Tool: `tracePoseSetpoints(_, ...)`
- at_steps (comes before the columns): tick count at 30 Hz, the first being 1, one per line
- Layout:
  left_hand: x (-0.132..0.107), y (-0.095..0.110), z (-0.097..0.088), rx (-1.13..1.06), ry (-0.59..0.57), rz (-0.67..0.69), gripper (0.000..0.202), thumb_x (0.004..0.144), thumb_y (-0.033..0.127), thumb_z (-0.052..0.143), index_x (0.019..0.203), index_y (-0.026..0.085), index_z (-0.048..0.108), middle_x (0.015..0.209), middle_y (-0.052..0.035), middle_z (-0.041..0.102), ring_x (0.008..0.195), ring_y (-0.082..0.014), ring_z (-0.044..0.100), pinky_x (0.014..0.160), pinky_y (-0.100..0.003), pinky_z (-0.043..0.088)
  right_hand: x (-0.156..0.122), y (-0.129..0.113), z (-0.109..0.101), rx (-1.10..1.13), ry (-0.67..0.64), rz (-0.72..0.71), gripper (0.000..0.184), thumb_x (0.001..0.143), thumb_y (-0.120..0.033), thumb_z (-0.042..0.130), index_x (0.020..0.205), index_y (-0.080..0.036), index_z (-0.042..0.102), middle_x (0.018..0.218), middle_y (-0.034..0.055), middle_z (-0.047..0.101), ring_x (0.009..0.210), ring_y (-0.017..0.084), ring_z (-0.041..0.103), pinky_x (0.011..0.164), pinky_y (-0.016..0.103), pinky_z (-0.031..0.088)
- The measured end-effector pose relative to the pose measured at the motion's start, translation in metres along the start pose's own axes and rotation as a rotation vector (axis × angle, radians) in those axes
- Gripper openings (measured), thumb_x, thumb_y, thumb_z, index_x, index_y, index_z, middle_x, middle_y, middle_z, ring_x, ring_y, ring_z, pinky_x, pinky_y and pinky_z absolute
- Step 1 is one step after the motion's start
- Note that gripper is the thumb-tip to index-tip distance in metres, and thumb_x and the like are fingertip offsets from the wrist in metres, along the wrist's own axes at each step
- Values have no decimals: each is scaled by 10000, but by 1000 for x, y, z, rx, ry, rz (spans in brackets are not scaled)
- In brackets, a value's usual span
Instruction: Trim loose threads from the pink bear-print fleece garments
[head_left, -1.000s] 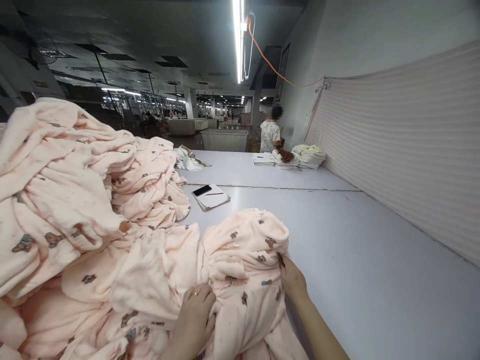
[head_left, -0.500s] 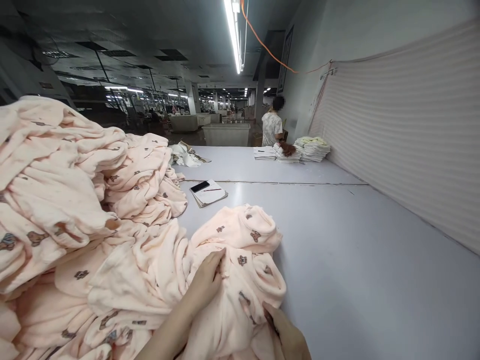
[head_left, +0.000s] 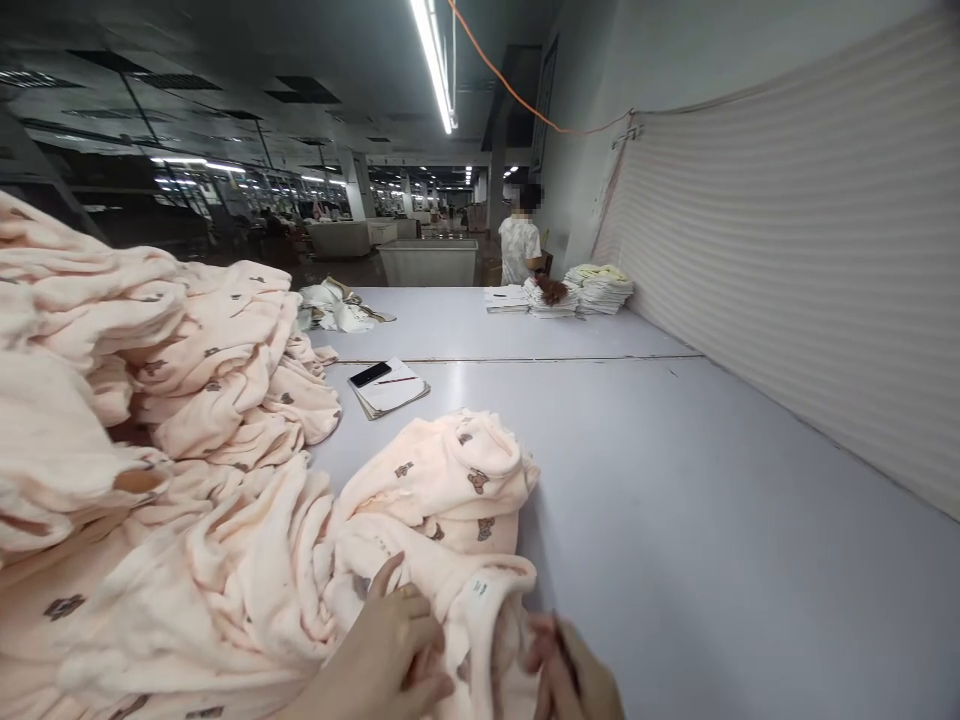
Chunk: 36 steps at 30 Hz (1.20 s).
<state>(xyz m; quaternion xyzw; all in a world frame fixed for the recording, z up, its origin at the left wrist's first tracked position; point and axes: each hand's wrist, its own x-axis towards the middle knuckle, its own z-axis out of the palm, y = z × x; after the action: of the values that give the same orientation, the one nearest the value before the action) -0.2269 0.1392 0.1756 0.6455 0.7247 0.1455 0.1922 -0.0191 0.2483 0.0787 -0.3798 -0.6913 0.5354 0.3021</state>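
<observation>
Our left hand (head_left: 394, 640) lies on the pink garment (head_left: 431, 572) at the bench's (head_left: 690, 520) near side; we cannot tell whether its grip pinches cloth. Our right hand (head_left: 577, 670), just beside the collar (head_left: 516, 572), keeps a narrow grip around a blurred dark tool (head_left: 568, 655). Rightward, the bench surface stretches to the striped sheet (head_left: 817, 260); leftward, heaped garments (head_left: 217, 370) hem us in.

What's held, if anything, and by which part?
Right hand: a slim dark object; which end is gripped can't be told, since fingers hide some of it. Left hand: on the pink garment; whether it grips or just rests is unclear.
</observation>
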Motion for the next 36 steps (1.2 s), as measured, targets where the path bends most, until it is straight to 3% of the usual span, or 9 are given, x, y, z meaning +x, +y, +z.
tracePoseSetpoints(4,3,-18,31,135,-100,116,208,626,263,698,518,210,527,600,40,632,713,-204,601,1039,-603,221,49,8,-9,87,117,172,366,839,-526,526,774,-188,652,657,7,631,527,154,551,525,255,442)
tracePoseSetpoints(8,11,-2,24,180,-88,-17,206,667,401,705,677,225,598,679,1,661,719,-244,614,989,-587,299,67,4,6,198,116,228,322,685,-481,701,646,-179,594,561,-22,566,539,148,515,520,234,401)
tracePoseSetpoints(11,21,22,14,127,67,-87,300,721,469,658,897,230,614,910,-70,666,859,-300,601,861,-503,424,59,-7,12,324,89,251,340,782,-511,618,735,-179,560,440,-101,389,386,73,288,412,201,254)
tracePoseSetpoints(14,33,30,29,76,279,12,427,717,395,682,1098,238,569,1151,-117,596,978,-308,563,804,-422,471,50,-21,9,437,44,253,333,842,-498,579,800,-173,522,419,-135,299,380,47,163,401,202,150)
tracePoseSetpoints(19,39,13,66,150,505,260,214,820,129,462,951,222,603,1046,-115,645,950,-267,600,815,-414,481,48,-40,0,550,-11,243,318,871,-477,573,869,-165,509,445,-145,283,376,32,123,388,207,102)
tracePoseSetpoints(23,30,10,58,-30,500,297,183,832,148,505,983,215,585,1170,-135,615,1131,-273,559,932,-418,475,50,-51,3,578,-90,254,375,839,-527,597,939,-178,502,427,-154,307,344,21,127,362,183,86)
tracePoseSetpoints(27,27,14,51,-403,475,146,187,877,184,469,693,218,478,1109,-119,615,955,-205,633,770,-310,541,53,-57,5,435,-95,217,467,751,-635,622,933,-221,506,430,-123,403,309,54,288,315,168,176)
tracePoseSetpoints(31,26,9,59,-421,500,159,199,855,133,465,676,216,444,1069,-106,634,871,-179,653,732,-291,539,50,-67,-7,219,-129,42,315,853,-526,562,950,-227,547,708,-16,620,643,150,602,546,206,465)
tracePoseSetpoints(36,21,2,67,-368,523,161,171,864,140,466,722,220,518,1106,-124,659,953,-210,654,760,-318,547,38,-75,-27,-48,-154,-171,266,872,-432,545,1031,-234,625,889,45,676,801,193,639,696,248,511)
